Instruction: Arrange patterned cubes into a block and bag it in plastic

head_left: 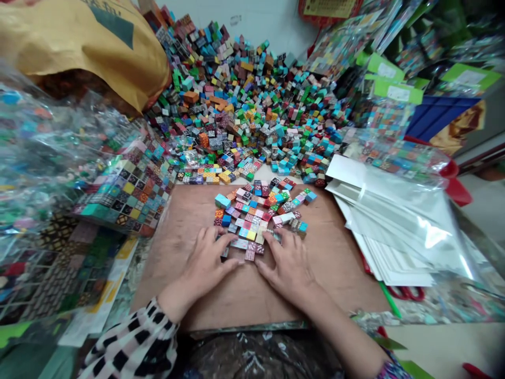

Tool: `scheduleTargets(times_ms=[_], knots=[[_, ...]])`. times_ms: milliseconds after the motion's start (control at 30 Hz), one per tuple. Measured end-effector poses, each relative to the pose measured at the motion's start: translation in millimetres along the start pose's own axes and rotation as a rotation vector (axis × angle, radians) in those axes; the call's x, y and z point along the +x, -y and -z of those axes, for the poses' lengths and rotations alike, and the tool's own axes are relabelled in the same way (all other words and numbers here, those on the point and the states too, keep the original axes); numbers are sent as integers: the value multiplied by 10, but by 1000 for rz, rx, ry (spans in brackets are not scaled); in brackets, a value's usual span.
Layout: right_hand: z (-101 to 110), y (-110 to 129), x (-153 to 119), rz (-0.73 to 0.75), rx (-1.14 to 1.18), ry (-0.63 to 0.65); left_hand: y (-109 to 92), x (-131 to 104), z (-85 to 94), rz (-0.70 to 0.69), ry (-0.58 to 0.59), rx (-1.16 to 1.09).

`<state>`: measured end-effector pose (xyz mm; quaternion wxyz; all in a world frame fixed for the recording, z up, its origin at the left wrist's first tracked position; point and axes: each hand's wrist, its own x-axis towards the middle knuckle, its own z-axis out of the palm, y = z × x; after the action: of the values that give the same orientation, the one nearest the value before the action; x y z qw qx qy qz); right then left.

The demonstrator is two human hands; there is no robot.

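A cluster of small patterned blocks (251,221) lies on a brown board (173,273), many of them set side by side in rows and others loose at its far edge. On its left flank rests my left hand (207,258), thumb and forefinger apart, fingertips touching the nearest blocks. My right hand (290,263) mirrors it on the right side, its fingers spread against the blocks and its thumb near the front. Between the two thumbs a purple-and-white block (249,255) sticks out towards me. Neither hand lifts anything; some blocks under the fingers are hidden.
Behind the board rises a large heap of mixed blocks (252,116). Left stand a bagged block set (130,189) and a yellow sack (90,47). Right lie white cards in clear sleeves (390,221), red-handled scissors (406,293) and bagged sets with green labels (394,92).
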<state>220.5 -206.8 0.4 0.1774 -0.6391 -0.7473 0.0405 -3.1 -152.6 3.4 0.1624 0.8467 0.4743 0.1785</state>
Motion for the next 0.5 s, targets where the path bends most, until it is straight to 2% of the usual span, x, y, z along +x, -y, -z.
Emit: scheduleTargets(times_ms=[200,367,500], knots=[[55,-35,7,-15,45,27,75,-116,51,73,12,-113],[77,100,39,30,32,-18,110,-177,29,18,78,-194],[60,231,79,136,54,63,122,-180,34,-15,92,-208]])
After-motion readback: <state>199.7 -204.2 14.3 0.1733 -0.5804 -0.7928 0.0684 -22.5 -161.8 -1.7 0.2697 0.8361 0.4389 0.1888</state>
